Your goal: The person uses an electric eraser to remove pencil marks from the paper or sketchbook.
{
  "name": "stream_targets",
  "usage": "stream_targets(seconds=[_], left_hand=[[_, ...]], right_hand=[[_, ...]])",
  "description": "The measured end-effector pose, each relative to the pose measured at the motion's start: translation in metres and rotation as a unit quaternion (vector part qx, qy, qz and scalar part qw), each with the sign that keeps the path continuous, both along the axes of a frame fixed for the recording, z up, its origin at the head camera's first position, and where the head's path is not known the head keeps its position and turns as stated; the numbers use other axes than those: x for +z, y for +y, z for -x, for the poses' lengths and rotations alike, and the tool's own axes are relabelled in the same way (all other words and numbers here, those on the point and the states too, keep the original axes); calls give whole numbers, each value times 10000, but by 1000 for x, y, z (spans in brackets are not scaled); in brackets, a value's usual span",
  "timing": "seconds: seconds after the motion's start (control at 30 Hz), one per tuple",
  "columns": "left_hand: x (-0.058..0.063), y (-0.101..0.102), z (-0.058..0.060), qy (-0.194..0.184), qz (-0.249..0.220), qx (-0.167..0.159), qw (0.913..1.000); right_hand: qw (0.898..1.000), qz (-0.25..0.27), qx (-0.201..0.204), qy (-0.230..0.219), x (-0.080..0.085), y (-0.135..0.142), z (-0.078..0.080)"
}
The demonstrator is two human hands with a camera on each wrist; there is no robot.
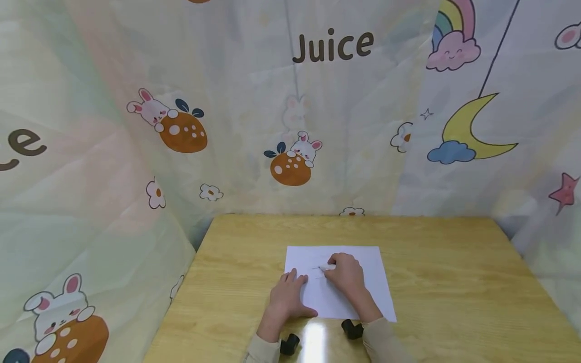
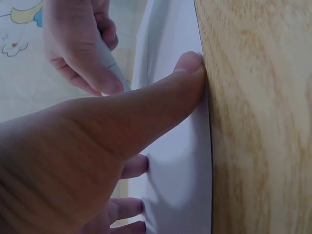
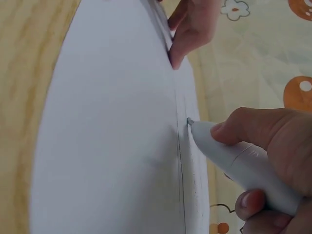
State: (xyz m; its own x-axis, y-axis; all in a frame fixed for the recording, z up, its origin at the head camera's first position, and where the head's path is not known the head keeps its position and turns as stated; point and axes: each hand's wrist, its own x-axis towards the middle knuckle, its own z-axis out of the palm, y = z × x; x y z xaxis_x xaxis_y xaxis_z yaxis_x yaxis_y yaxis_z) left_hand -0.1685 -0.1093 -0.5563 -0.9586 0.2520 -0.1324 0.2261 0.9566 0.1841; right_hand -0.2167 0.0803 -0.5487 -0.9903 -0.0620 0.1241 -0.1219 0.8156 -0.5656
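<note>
A sheet of white paper lies on the wooden table, with a few thin dark lines drawn across it. My right hand pinches a thick white pen between thumb and fingers. The pen's grey tip is right at the paper, beside the lines. My left hand rests on the sheet's left side with its fingers spread. Its thumb stretches along the near edge of the paper in the left wrist view, and its fingertips touch the sheet.
The wooden table extends to both sides of the paper. Two small black objects show close to my wrists. Behind and beside the table hangs a pale printed cloth with rabbits, flowers and a moon.
</note>
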Motion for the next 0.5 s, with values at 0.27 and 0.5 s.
stream_targets(seconds=[0.27, 0.5], left_hand=[[-2, 2, -6, -26, -84, -2, 10000], [1, -1, -2, 187, -73, 25, 9998]], right_hand=[[9998, 6, 124, -171, 0, 1, -4], [9999, 19, 131, -22, 2, 0, 3]])
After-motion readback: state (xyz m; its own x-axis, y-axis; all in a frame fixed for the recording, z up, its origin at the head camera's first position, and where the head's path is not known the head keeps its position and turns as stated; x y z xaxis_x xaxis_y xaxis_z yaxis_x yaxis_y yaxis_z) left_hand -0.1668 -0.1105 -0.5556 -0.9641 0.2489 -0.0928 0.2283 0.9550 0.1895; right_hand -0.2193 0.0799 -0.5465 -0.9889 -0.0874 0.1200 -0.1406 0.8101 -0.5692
